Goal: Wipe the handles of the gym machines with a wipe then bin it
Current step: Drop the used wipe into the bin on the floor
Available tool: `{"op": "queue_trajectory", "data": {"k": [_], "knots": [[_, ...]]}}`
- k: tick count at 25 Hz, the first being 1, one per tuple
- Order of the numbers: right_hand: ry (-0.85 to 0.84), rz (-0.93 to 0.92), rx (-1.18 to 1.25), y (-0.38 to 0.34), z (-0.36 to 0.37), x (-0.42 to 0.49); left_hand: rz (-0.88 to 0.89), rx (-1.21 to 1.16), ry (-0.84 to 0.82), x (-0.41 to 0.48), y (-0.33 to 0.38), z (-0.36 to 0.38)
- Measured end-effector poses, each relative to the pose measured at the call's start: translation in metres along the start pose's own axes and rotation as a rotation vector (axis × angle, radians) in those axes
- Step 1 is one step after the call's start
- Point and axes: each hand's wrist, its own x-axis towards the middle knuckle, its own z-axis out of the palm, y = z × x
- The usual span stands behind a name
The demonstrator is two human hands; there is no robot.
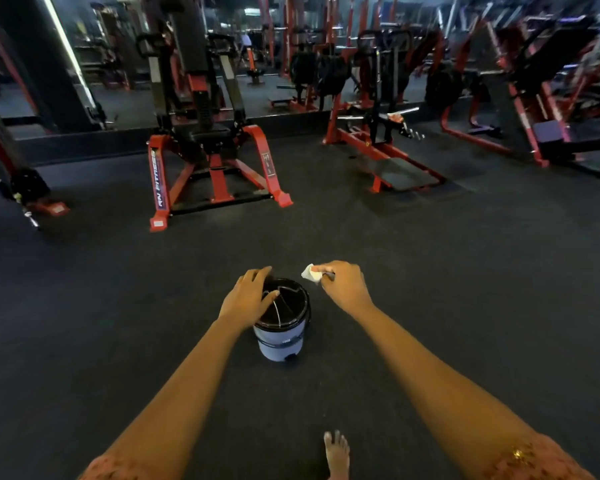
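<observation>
From my head camera I look down at the dark floor [430, 306] of the gym. A small blue bin [280, 342] stands on it right in front of me, well away from the walls. My bare foot [336, 455] is near the bottom edge of the view.

My right hand [343, 287] is pinched tight on the wipe [310, 273]. The wipe is up in the air, just beside the far right side of the bin's rim, not over the hole yet. If I let go now, I think it falls on the floor next to the bin. It is light, so it could float off to the side too.

My left hand [248, 299] rests on the left side of the bin's black top, fingers spread and loose, not gripping anything. I cannot tell if it pushes a lid. If I lean too hard, the little bin could tip over.

The wipe is white, small and crumpled into a lump. It sticks out past my fingertips.
</observation>
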Motion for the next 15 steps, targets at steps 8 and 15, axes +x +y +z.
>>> {"op": "queue_trajectory", "data": {"k": [8,15], "knots": [[-0.178,-0.128,0.035,0.048,0.012,0.181,-0.227,-0.029,0.002,0.136,-0.002,0.035],[-0.301,-0.21,-0.008,0.067,0.025,0.238,-0.327,-0.006,0.018,0.174,-0.007,0.056]]}}
